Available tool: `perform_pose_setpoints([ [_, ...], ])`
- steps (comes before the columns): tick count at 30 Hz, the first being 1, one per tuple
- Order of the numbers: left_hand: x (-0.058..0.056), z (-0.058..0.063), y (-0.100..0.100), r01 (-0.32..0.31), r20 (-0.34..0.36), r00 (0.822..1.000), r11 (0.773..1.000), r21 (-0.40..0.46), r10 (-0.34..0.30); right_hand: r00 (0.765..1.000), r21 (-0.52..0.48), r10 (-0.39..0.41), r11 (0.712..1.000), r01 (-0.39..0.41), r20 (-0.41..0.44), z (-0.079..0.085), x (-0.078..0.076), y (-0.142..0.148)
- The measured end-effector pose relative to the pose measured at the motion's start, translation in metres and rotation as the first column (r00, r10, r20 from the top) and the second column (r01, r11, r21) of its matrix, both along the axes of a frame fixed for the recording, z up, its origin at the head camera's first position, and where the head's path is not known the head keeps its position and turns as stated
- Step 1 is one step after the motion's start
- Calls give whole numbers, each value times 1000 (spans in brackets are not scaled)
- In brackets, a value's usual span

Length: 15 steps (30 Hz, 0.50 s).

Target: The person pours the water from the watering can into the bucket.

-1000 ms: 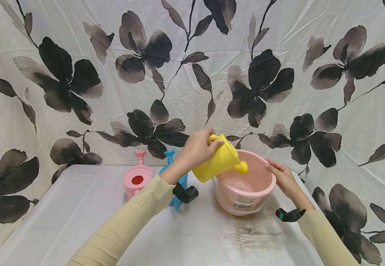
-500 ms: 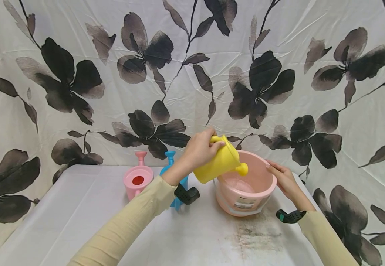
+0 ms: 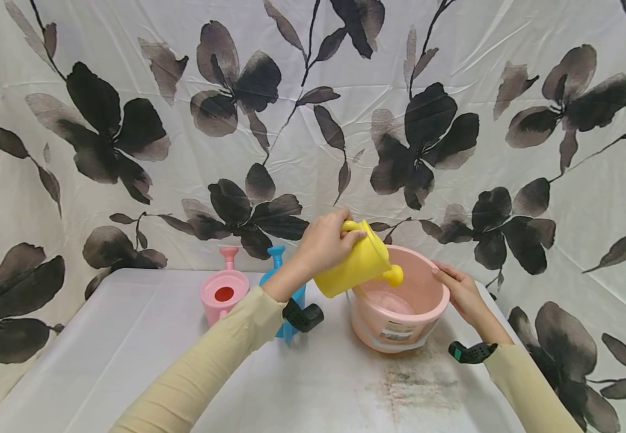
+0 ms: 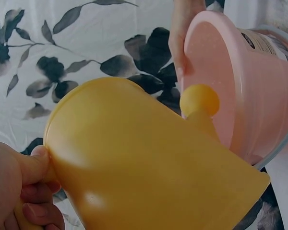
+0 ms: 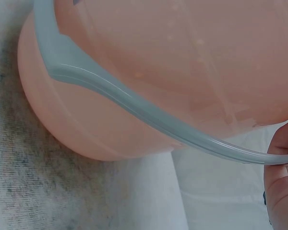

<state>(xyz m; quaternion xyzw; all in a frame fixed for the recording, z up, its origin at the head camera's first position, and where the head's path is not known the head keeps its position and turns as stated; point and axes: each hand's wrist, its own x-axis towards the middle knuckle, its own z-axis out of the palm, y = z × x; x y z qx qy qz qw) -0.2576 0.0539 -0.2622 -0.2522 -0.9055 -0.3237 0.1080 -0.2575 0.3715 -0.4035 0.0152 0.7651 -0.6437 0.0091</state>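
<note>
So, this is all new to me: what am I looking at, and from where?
There's no machine here: a person is doing this by hand. The wide picture comes from a camera worn on the head; the two close ones are taken from the left and right wrists. The left hand holds a yellow watering can by its handle, tilted, with its spout over a pink bucket. The right hand holds the bucket's rim. A pink watering can and a blue one stand on the white table.

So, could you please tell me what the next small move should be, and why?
Probably the left hand should tip the yellow watering can a little further: it already leans toward the open pink bucket, its spout shows no visible stream, and the right hand grips the rim.
</note>
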Motion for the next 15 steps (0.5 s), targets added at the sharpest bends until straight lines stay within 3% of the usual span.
perform_pose_setpoints([
  [15,-1,0,-2,7,-16,1000,1000,-14,-8,1000,-27,14,1000,-15,-24,0,0,-1],
])
